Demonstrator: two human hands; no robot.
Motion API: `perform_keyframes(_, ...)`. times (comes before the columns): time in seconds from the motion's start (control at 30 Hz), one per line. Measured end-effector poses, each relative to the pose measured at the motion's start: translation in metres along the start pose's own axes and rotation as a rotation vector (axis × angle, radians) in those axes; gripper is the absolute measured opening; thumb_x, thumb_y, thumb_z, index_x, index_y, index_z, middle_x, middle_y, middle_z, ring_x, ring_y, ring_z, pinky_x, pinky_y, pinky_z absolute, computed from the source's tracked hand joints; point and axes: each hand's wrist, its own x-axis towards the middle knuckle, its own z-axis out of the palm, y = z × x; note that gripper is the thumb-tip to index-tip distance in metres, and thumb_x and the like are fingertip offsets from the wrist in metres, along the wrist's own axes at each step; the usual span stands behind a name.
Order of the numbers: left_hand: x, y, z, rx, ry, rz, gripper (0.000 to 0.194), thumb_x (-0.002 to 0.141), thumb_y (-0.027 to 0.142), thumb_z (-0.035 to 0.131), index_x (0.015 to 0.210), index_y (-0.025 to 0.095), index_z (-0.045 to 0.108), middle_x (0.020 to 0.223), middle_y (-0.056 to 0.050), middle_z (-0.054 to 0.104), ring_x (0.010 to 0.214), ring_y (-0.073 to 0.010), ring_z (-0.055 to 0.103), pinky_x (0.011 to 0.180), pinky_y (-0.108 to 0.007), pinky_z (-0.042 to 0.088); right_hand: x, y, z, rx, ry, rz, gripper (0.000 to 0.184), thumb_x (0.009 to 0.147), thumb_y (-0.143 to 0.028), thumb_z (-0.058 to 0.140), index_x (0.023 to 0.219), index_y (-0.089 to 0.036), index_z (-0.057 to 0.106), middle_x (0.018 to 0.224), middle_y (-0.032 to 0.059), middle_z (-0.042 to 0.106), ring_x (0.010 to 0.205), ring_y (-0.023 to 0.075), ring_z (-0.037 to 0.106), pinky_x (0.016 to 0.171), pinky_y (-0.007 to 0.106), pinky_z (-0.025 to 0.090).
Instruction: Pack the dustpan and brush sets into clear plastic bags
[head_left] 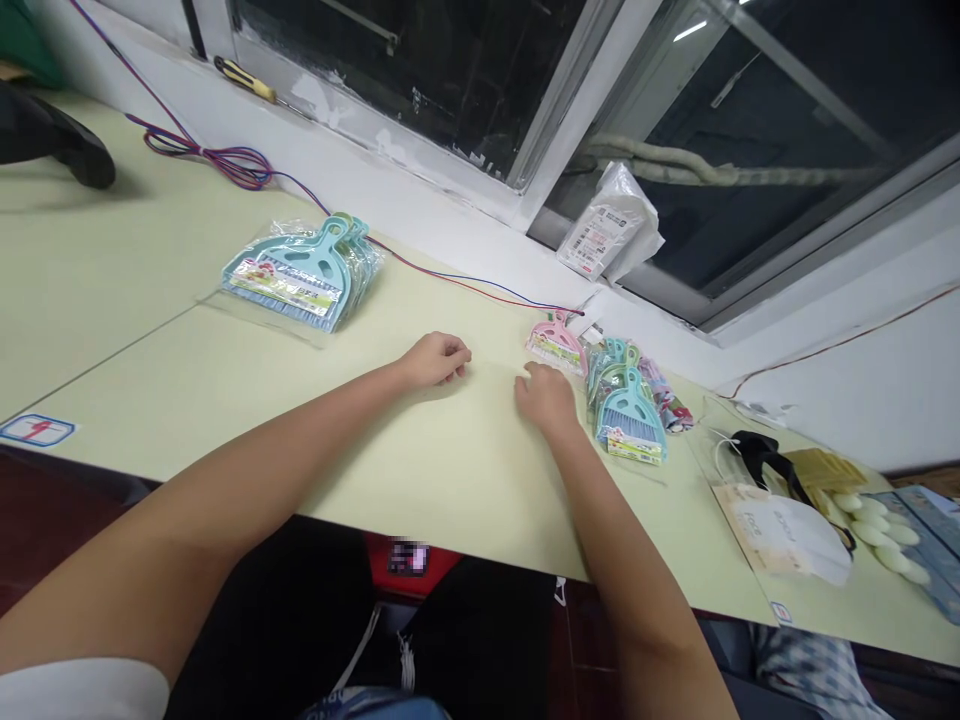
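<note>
My left hand (436,360) rests on the pale yellow table with its fingers loosely curled and a gap between them; nothing shows in it. To its left lies a stack of blue toy dustpan-and-brush sets (289,280) in clear plastic bags. My right hand (549,398) is on the table too, half curled, thumb and fingers apart, holding nothing visible. Just beyond it is a pink dustpan-and-brush set (556,342). Beside it on the right lies a pile of blue and green bagged sets (631,415). Neither hand touches a set.
Coiled red and blue wire (240,168) runs along the wall. On the sill are a screwdriver (247,80) and a white plastic-wrapped package (607,225). Farther right lie a printed packet (780,530), a black strap (765,460) and pale green oval pieces (885,535).
</note>
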Motion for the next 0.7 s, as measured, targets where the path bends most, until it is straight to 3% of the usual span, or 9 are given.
perform_keyframes(0.17, -0.006, 0.011, -0.016, 0.495, 0.140, 0.204, 0.031, 0.092, 0.040, 0.051, 0.081, 0.019, 0.072, 0.074, -0.004, 0.072, 0.065, -0.0173, 0.060, 0.063, -0.030, 0.042, -0.029, -0.047, 0.009, 0.223, 0.122, -0.213, 0.029, 0.101, -0.031, 0.044, 0.112, -0.018, 0.068, 0.103, 0.0115, 0.072, 0.098, 0.0258, 0.062, 0.092, 0.036, 0.043)
perform_keyframes(0.27, -0.008, 0.021, -0.031, 0.758, 0.229, 0.203, 0.032, 0.093, 0.040, 0.049, 0.087, 0.021, 0.075, 0.078, -0.004, 0.074, 0.071, -0.0197, 0.061, 0.064, -0.032, 0.040, -0.034, -0.050, 0.018, 0.325, 0.168, -0.273, 0.026, 0.099, -0.028, 0.048, 0.109, -0.019, 0.070, 0.104, 0.0109, 0.072, 0.098, 0.0255, 0.062, 0.093, 0.036, 0.043)
perform_keyframes(0.37, -0.010, 0.034, -0.054, 0.874, 0.383, 0.143, 0.034, 0.096, 0.040, 0.046, 0.097, 0.022, 0.075, 0.085, -0.005, 0.075, 0.077, -0.0212, 0.062, 0.068, -0.033, 0.040, -0.030, -0.043, 0.024, 0.433, 0.196, -0.278, 0.024, 0.098, -0.027, 0.050, 0.108, -0.019, 0.070, 0.104, 0.0097, 0.072, 0.098, 0.0243, 0.062, 0.093, 0.036, 0.045)
perform_keyframes(0.47, -0.010, 0.044, -0.091, 0.914, 0.578, 0.061, 0.036, 0.099, 0.033, 0.040, 0.113, 0.017, 0.070, 0.103, -0.009, 0.073, 0.091, -0.0244, 0.061, 0.080, -0.036, 0.043, -0.025, -0.036, 0.027, 0.515, 0.196, -0.278, 0.022, 0.097, -0.025, 0.051, 0.106, -0.019, 0.071, 0.101, 0.0081, 0.072, 0.095, 0.0230, 0.063, 0.092, 0.035, 0.046)
perform_keyframes(0.57, -0.007, 0.043, -0.138, 0.993, 0.832, -0.021, 0.037, 0.096, 0.031, 0.048, 0.124, 0.012, 0.063, 0.124, -0.014, 0.064, 0.118, -0.0285, 0.051, 0.102, -0.040, 0.039, -0.022, -0.033, 0.028, 0.558, 0.193, -0.281, 0.021, 0.096, -0.025, 0.053, 0.105, -0.020, 0.071, 0.098, 0.0074, 0.072, 0.093, 0.0223, 0.063, 0.091, 0.035, 0.046)
perform_keyframes(0.63, -0.002, 0.035, -0.169, 0.995, 0.854, -0.135, 0.049, 0.094, 0.037, 0.055, 0.133, 0.008, 0.056, 0.143, -0.021, 0.051, 0.131, -0.0338, 0.041, 0.108, -0.047, 0.036, -0.022, -0.033, 0.028, 0.567, 0.193, -0.279, 0.021, 0.096, -0.026, 0.053, 0.104, -0.020, 0.071, 0.097, 0.0073, 0.072, 0.092, 0.0222, 0.063, 0.090, 0.035, 0.046)
perform_keyframes(0.7, 0.006, 0.026, -0.195, 0.980, 0.751, -0.294, 0.059, 0.091, 0.044, 0.059, 0.135, 0.005, 0.053, 0.143, -0.024, 0.051, 0.131, -0.0371, 0.039, 0.108, -0.056, 0.034, -0.022, -0.034, 0.028, 0.570, 0.193, -0.277, 0.021, 0.096, -0.026, 0.053, 0.103, -0.020, 0.072, 0.096, 0.0070, 0.072, 0.091, 0.0220, 0.063, 0.089, 0.035, 0.046)
